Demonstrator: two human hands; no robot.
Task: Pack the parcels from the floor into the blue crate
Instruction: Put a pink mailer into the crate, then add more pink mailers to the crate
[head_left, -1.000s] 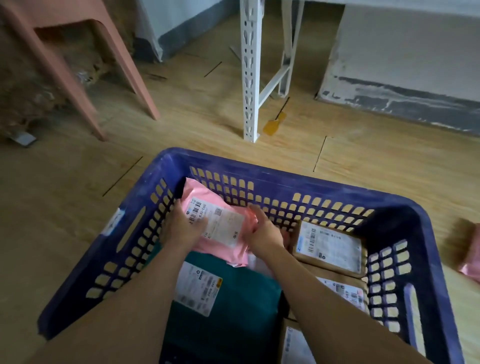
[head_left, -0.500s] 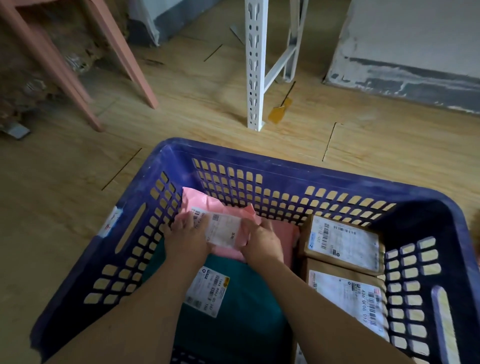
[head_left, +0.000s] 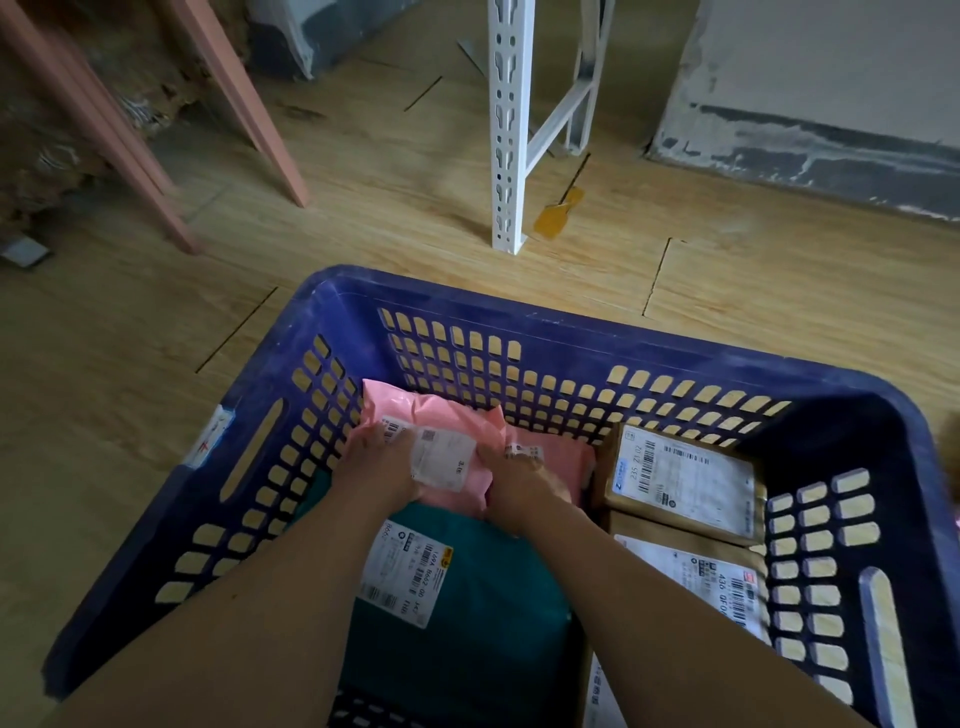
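Descent: pink parcel (head_left: 428, 411) now lower in blue crate (head_left: 571, 325) far corner, left hand (head_left: 382, 465) and right hand (head_left: 514, 480) grip clamped on it; nearly packed.

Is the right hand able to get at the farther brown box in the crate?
Probably yes. The brown box lies label up just right of the right hand, with nothing on top of it. The hand would first have to let go of the pink parcel it holds.

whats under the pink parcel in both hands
Beneath the held pink parcel, a second pink parcel shows at its right edge and a teal parcel at its near edge. Anything directly below it is covered.
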